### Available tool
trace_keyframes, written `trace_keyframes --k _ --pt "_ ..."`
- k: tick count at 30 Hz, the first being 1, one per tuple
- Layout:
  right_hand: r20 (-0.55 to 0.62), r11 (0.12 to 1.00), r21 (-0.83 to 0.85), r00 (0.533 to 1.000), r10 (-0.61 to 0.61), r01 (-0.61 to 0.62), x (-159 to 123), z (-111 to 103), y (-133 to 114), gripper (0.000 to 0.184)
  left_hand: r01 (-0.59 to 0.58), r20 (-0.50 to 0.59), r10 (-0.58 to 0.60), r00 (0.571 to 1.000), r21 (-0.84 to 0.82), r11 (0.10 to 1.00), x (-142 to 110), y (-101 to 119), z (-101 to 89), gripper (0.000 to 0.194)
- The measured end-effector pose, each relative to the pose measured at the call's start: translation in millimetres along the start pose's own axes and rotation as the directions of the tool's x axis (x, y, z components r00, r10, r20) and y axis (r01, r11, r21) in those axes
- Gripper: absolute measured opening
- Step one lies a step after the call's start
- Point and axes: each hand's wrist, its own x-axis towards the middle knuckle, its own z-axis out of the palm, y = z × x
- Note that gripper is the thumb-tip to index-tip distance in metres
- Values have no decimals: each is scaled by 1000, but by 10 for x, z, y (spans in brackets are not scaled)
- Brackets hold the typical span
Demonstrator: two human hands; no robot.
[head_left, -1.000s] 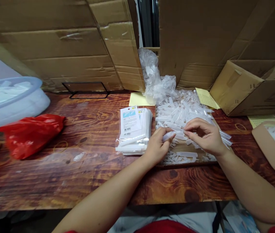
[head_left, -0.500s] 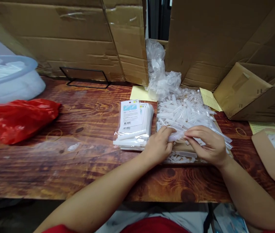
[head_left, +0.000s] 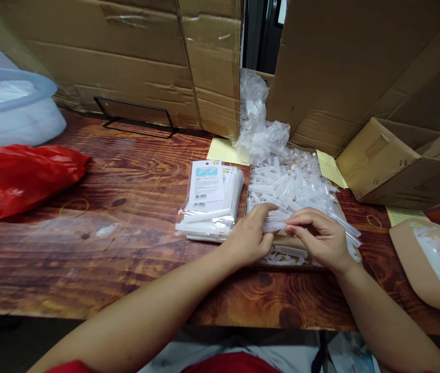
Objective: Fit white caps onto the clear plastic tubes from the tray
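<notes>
Between my two hands is a short translucent plastic tube (head_left: pixel 274 226), held low over a cardboard tray (head_left: pixel 282 240). My left hand (head_left: pixel 249 233) is closed round its left end. The thumb and fingertips of my right hand (head_left: pixel 321 235) pinch the other end. Beneath and beyond them, a heap of clear plastic tubes and small pieces (head_left: pixel 293 181) fills the tray. Just left of my left hand lies a stack of clear packets (head_left: pixel 212 220) with white tubes inside; the top one bears a printed card (head_left: pixel 207 181).
A red plastic bag (head_left: pixel 25 178) and a pale tub of white pieces (head_left: pixel 13 122) are at the left. A black wire stand (head_left: pixel 138 119) stands before the cardboard wall. At the right are an open cardboard box (head_left: pixel 383 163) and a beige container (head_left: pixel 410 259). Crumpled clear plastic (head_left: pixel 260 134) sits behind the tray.
The view has shifted slightly. My right hand's fingertips have come down a little to the tube's right end, with both hands still on it.
</notes>
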Motion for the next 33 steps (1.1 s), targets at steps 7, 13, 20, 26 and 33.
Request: trace_keyframes --k 7,13,20,26,33 --pt "37 894 368 964 262 -256 -15 -33 136 3 -113 -6 114 993 -189 975 -33 108 -119 35" --pt "78 789 466 907 414 -400 1 -8 289 18 -55 -23 51 998 -276 960 3 122 -135 28" --pt "-53 886 332 932 359 -323 -30 32 200 22 -85 45 95 994 -182 980 -21 112 -115 30" --pt "-8 777 474 880 475 -414 -17 96 175 31 -101 8 102 995 -39 994 -34 112 -82 30" --pt "96 576 576 748 657 -580 -3 205 134 37 -105 -38 107 994 48 993 -58 134 -70 25"
